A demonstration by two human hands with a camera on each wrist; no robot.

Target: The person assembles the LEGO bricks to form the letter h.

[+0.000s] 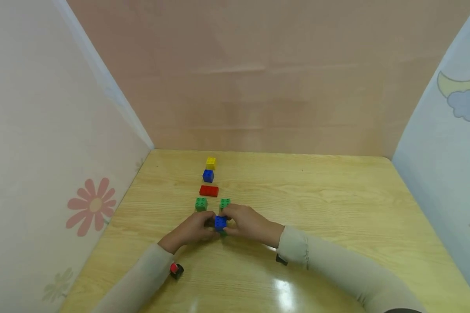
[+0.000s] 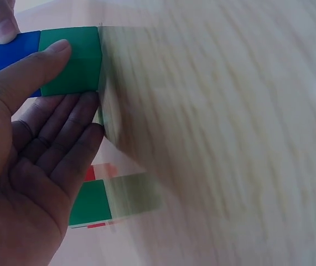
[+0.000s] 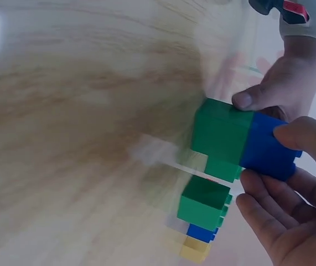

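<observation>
A blue toy brick (image 1: 220,223) sits stacked on a green brick (image 3: 218,130), flush against it, near the front middle of the table. My left hand (image 1: 193,229) holds the green brick from the left side. In the left wrist view its thumb lies across the green side, with the fingers along the opposite face. From the right, my right hand (image 1: 254,224) pinches the blue brick between thumb and fingers. Just beyond the hands stand two more green bricks, one at the left (image 1: 201,204) and one at the right (image 1: 225,202), the latter partly hidden by the right hand.
Behind the green bricks lies a long red brick (image 1: 209,191). Farther back are another blue brick (image 1: 208,176) and a yellow brick (image 1: 211,163). The wooden table (image 1: 317,195) meets a pinkish back wall (image 1: 258,87), with patterned panels at both sides.
</observation>
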